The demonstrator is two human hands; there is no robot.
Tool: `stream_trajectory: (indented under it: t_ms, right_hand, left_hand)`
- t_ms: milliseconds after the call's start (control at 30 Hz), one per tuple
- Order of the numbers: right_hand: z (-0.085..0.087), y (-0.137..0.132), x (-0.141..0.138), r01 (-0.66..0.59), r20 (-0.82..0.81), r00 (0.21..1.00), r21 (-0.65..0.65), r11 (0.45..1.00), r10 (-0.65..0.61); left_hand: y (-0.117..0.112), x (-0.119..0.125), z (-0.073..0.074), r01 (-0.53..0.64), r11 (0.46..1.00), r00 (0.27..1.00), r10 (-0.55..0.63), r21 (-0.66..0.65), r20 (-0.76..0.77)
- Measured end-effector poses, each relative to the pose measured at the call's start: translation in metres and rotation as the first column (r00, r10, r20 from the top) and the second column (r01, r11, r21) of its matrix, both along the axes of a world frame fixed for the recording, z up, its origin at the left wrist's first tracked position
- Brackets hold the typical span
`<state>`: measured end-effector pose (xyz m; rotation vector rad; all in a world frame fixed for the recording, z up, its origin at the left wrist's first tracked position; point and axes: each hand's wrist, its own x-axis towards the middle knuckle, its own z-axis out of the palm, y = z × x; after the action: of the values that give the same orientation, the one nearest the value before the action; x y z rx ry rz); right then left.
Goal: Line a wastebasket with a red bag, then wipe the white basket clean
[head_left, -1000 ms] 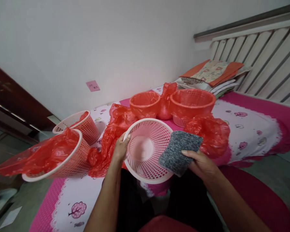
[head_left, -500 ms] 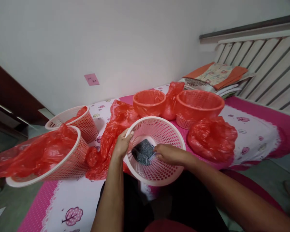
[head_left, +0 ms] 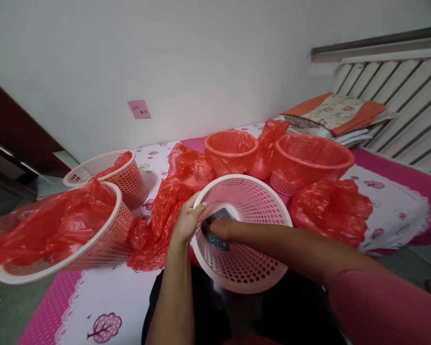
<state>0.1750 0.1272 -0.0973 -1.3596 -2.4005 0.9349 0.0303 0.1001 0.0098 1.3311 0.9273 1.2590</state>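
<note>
A pink mesh basket lies tilted toward me over my lap. My left hand grips its rim on the left side, thumb over the edge. My right hand reaches deep inside the basket and presses a grey scouring cloth against the inner wall near the bottom. Only part of the cloth shows around my fingers.
Two mesh baskets with red plastic bags stand at the left. Two red-lined baskets sit at the back, with loose red bags around them on the pink bedsheet. Folded bedding lies by the slatted headboard.
My right hand carried the grey cloth from outside the basket's rim down into the basket and pushed it deeper toward the left wall. The view shifted slightly left.
</note>
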Motion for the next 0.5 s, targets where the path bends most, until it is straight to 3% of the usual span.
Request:
stream_trajectory:
  t_ms: [100,200,333,500]
  right_hand:
    - [-0.021,-0.002,0.002,-0.129,0.159,0.980,0.072,0.989,0.116]
    - [-0.034,0.003,0.005,-0.205,0.313,0.938,0.159,0.966,0.147]
    - [-0.038,0.016,0.012,-0.220,0.532,0.846,0.282,0.934,0.039]
    - [-0.029,0.031,0.026,-0.116,0.560,0.826,0.291,0.950,-0.070]
  left_hand:
    - [0.000,0.001,0.000,0.011,1.000,1.000,-0.011,-0.008,0.012]
    - [0.001,0.002,-0.001,-0.006,1.000,1.000,0.006,-0.011,0.018]
    - [0.004,0.003,-0.004,-0.003,1.000,1.000,0.003,-0.006,0.010]
    - [0.003,0.003,-0.008,0.001,1.000,1.000,-0.001,0.012,-0.015]
